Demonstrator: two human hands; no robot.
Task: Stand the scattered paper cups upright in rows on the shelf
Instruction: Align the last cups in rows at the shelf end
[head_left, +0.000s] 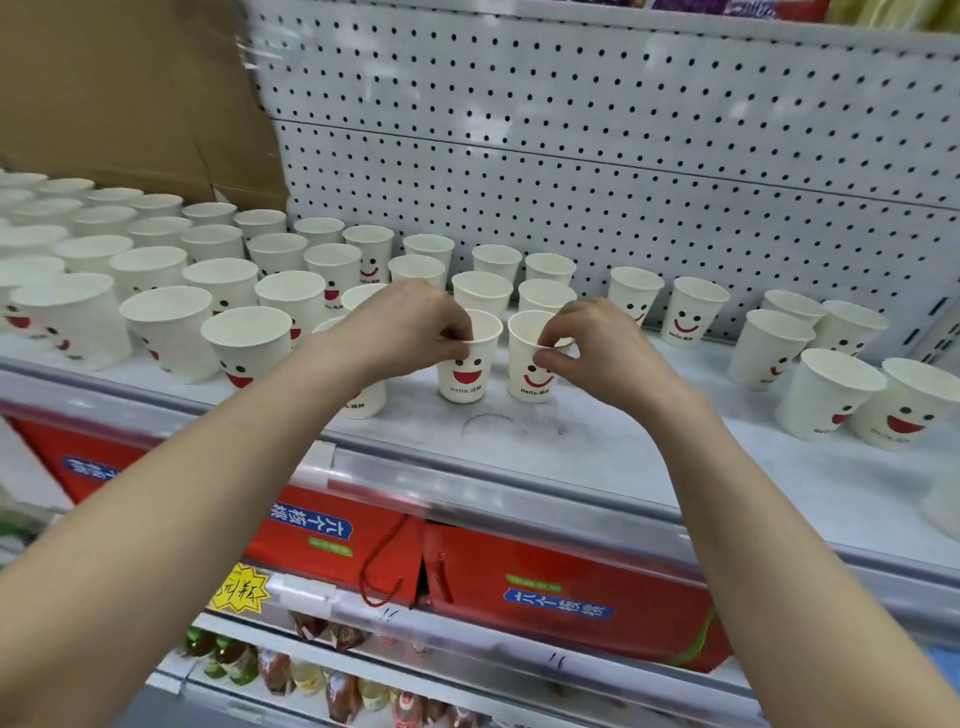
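A grey perforated metal back panel (571, 156) rises behind a white shelf board (597, 457) crowded with white paper cups printed with black eyes and red smiles. In front of the panel's middle, well forward of its foot, two of these cups stand upright side by side, close but apart. The left hand (410, 327) pinches the near rim of the white paper cup with a wide red open mouth (465, 382), its fingers curled at the lip. The right hand (597, 348) pinches the rim of the white paper cup with a thin curved red smile (527, 384), thumb on the outer wall and a fingertip over the lip. Both cup bases appear to rest on the board.

Toward the panel's left end, tight rows of upright cups (223, 280) fill the board from the panel's foot forward. Close against the panel's foot, right of its middle, a pair of upright cups (693, 312) stands alone. Toward the panel's right end, a looser cluster of cups (831, 389) stands upright, unevenly spaced.

Beyond the panel's left edge leans brown cardboard (130, 93). Below the panel, under the board, lie red gift boxes with blue labels (519, 577).
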